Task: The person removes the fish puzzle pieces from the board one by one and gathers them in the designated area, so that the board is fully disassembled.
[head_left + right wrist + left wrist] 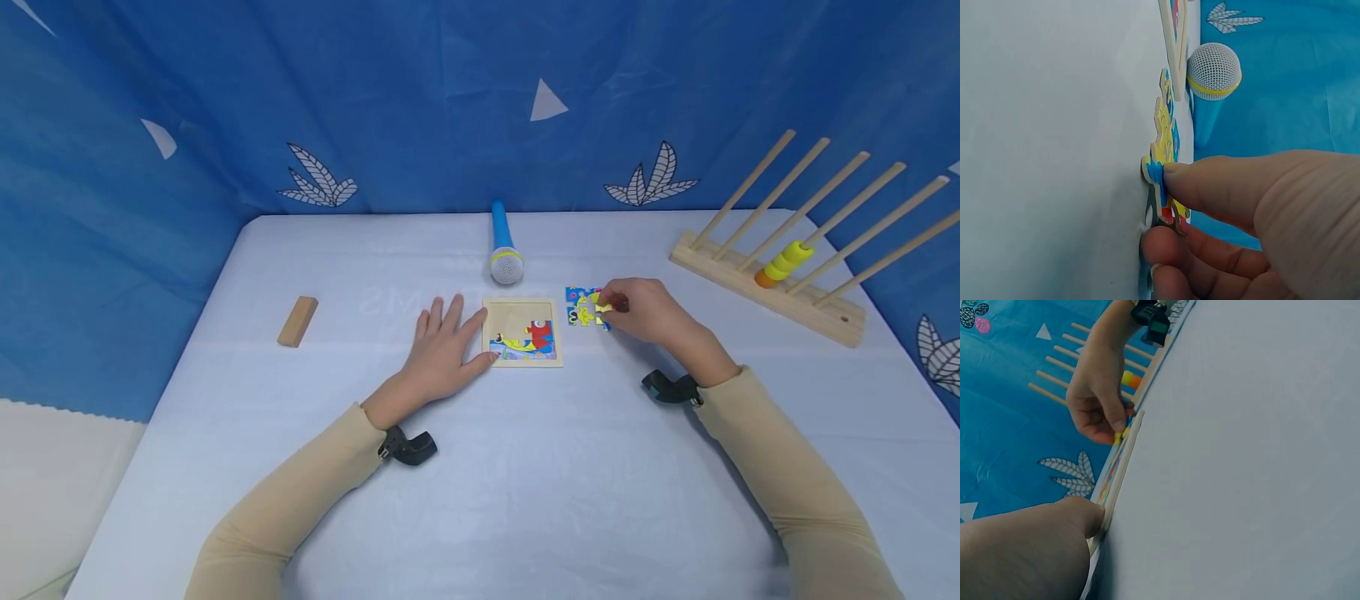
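Note:
A small wooden puzzle tray [510,313] lies mid-table in the head view, with red, yellow and blue pieces [539,335] fitted along its lower right part. My left hand [442,354] rests flat at the tray's left side, fingers spread, thumb at its lower left edge. Right of the tray, loose puzzle pieces [581,315] lie grouped together. My right hand [647,310] pinches a puzzle piece [1157,178] at this group's right side. In the right wrist view the thumb [1194,184] presses its coloured face, and curled fingers sit below, partly hiding it.
Behind the tray lies a blue toy microphone [506,250]. A wooden block [297,321] is at the left. At the back right stands a wooden rack [772,292] with upright pegs, one carrying yellow and orange beads [786,262]. A blue curtain [450,100] closes off the back.

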`<state>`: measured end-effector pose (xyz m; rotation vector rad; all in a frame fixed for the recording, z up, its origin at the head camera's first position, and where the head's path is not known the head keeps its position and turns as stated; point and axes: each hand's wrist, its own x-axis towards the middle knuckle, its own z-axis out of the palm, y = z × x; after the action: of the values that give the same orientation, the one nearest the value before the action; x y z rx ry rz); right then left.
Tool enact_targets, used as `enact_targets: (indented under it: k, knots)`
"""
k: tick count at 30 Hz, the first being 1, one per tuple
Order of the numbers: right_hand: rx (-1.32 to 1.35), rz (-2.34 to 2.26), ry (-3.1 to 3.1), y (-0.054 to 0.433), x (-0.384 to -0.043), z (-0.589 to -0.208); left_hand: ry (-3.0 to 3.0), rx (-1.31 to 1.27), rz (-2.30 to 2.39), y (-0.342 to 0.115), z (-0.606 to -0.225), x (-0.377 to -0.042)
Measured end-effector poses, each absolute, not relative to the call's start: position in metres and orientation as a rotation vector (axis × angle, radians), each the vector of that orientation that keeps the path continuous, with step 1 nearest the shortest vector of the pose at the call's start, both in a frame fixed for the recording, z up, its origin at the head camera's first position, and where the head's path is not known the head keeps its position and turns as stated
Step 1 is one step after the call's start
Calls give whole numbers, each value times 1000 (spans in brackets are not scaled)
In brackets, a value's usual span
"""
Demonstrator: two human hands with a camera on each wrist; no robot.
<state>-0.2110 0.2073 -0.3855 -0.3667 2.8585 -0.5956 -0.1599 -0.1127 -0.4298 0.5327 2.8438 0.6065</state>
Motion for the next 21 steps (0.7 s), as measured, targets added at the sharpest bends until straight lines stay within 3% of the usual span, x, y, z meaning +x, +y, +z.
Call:
enact_targets:
  k: [21]
  knots:
    - [-393, -583, 2871, 208, -210, -388, 2849, 539, 602, -112, -429, -159]
